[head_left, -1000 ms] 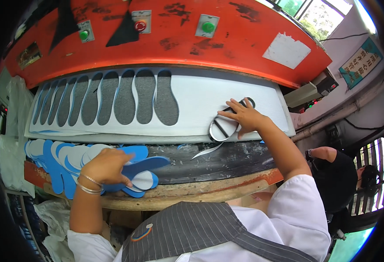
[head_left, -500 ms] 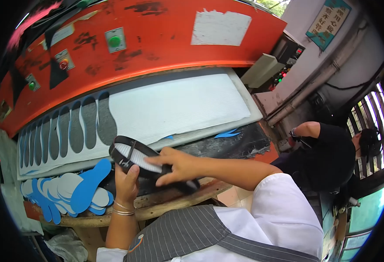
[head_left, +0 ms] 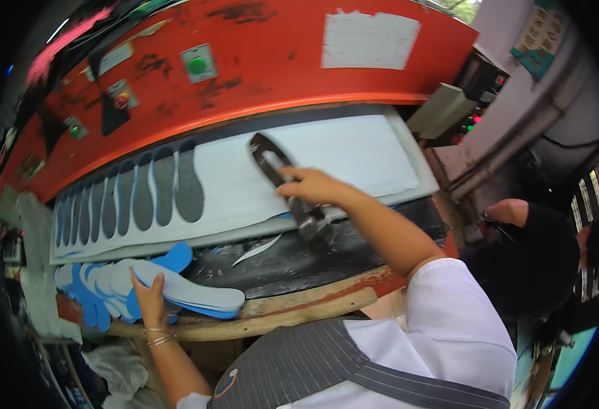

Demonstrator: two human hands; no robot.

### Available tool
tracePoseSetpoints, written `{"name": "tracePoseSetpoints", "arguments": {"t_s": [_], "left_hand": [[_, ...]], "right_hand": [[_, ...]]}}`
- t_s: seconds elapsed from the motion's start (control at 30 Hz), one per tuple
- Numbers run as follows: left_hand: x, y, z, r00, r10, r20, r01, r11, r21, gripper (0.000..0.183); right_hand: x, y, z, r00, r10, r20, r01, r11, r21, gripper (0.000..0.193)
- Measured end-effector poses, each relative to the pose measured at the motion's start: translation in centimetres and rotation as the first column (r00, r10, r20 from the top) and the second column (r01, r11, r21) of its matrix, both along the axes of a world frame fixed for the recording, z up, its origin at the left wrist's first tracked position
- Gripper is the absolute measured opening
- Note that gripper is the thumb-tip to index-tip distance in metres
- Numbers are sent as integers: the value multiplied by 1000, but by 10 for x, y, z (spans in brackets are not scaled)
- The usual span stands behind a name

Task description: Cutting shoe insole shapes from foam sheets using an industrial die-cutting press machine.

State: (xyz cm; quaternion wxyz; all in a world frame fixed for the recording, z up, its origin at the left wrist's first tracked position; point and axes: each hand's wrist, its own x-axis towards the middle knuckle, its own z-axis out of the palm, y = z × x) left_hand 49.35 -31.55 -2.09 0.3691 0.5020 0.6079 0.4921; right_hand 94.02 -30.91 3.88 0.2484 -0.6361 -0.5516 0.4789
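Observation:
My right hand point(head_left: 313, 187) grips a dark, sole-shaped cutting die point(head_left: 268, 153), slightly blurred, over the white ribbed sheet point(head_left: 361, 150). The die's far end tilts up to the left and its near end reaches the sheet's front edge. At the front left, my left hand point(head_left: 151, 296) is closed on a pale ribbed insole point(head_left: 207, 294) with a blue edge below it. The insole lies over a pile of blue and white insoles point(head_left: 98, 281). Several dark sole-shaped openings point(head_left: 189, 187) run along the sheet's left part, right up to the bare white area.
Behind the sheet rises a red machine beam point(head_left: 272, 68) with a green button point(head_left: 197, 65). A thin white offcut point(head_left: 257, 251) lies on the black ledge point(head_left: 354, 238). Along the front runs a wooden edge point(head_left: 299, 310). Another person in black point(head_left: 531, 259) is at the right.
My right hand has carried the die away and to the right, over the sheet. My left hand has let go of the die and moved down-left onto the insole. The view has shifted slightly.

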Motion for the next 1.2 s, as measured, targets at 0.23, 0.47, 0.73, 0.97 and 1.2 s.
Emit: {"name": "tracePoseSetpoints", "arguments": {"t_s": [0.23,0.47,0.73,0.97,1.2], "left_hand": [[80,81,25,898,-274,-345,305,952,36,49],[150,134,-7,546,-469,-694,340,881,-328,45],[158,110,-22,482,-443,-756,345,889,-301,40],[127,76,-47,646,-185,-741,514,823,242,31],[114,75,-62,685,-221,-694,539,794,280,33]], "right_hand": [[-5,21,-39,766,-209,608,192,977,94,81],[5,-36,-57,852,20,523,-185,946,265,100],[-28,-23,-56,944,-49,327,-53,953,297,91],[-124,49,-73,892,-37,450,-195,867,458,93],[-151,57,-85,824,-22,566,-212,915,344,97]]}}
